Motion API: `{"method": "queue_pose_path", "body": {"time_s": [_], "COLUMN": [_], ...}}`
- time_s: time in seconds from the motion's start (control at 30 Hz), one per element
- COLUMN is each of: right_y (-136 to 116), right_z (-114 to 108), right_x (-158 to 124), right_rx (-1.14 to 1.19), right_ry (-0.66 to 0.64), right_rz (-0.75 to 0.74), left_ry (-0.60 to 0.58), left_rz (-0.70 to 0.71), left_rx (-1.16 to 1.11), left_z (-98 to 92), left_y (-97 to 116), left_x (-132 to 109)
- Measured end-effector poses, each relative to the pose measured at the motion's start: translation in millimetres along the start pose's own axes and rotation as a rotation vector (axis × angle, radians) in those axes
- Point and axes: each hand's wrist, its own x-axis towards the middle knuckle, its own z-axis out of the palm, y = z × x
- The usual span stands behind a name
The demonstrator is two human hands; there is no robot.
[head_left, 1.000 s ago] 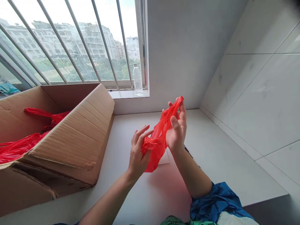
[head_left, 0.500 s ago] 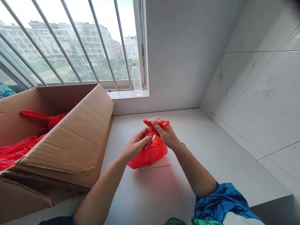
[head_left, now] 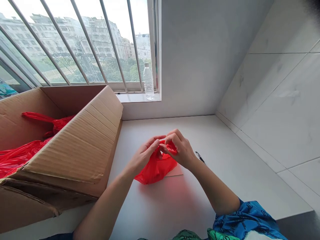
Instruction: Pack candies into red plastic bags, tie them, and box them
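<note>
A small red plastic bag rests bunched on the white counter in front of me. My left hand pinches its top from the left. From the right, my right hand grips the same gathered top, fingers curled around the red plastic. The two hands meet above the bag, fingertips touching. A pale card lies flat under the bag, partly covered by it.
A big open cardboard box fills the left, with more red bags inside. A black pen lies right of my right wrist. A water bottle stands on the sill of the barred window. Tiled wall rises at right.
A second ago I held the bag up stretched between my hands; it has since come down onto the counter, and both hands have closed together on its top.
</note>
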Motion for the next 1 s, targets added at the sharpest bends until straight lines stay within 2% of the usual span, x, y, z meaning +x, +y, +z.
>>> {"method": "queue_pose_path", "body": {"time_s": [0.1, 0.2, 0.3, 0.4, 0.43, 0.47, 0.53, 0.67, 0.73, 0.8, 0.83, 0.9, 1.0], "right_y": [0, 3, 4, 5, 6, 6, 6, 1, -3, -6, -7, -6, 2], "right_z": [-3, -11, -21, -31, -32, -32, -27, -5, 3, 4, 1, -9, -31], "right_x": [-8, -16, -32, -57, -64, -70, -75, -59, -50, -47, -49, -61, -88], "right_rx": [-0.108, -0.233, -0.280, -0.138, -0.107, -0.102, -0.157, -0.286, -0.310, -0.275, -0.231, -0.112, 0.048], "right_ry": [0.048, 0.085, 0.068, -0.076, -0.121, -0.154, -0.177, -0.113, -0.074, -0.093, -0.126, -0.214, -0.328], "right_rz": [-0.099, -0.161, -0.208, -0.094, -0.037, 0.010, 0.061, 0.028, -0.010, -0.049, -0.057, -0.019, 0.195], "left_ry": [0.018, 0.120, 0.318, 0.568, 0.605, 0.607, 0.526, 0.314, 0.274, 0.296, 0.344, 0.519, 0.797], "left_rz": [0.018, 0.042, 0.082, 0.140, 0.135, 0.113, 0.039, -0.074, -0.077, -0.051, -0.024, 0.076, 0.198], "left_rx": [-0.046, -0.150, -0.292, -0.392, -0.401, -0.399, -0.385, -0.361, -0.323, -0.291, -0.284, -0.282, -0.275], "left_z": [4.3, 4.4, -8.7, -32.2, -38.5, -42.4, -41.7, -18.8, -11.5, -14.3, -19.6, -36.4, -64.3], "left_y": [-2, -6, -11, -20, -23, -27, -33, -39, -37, -36, -37, -44, -66], "left_x": [-6, -8, -6, -3, -3, -3, -5, -11, -15, -17, -17, -15, -12]}}
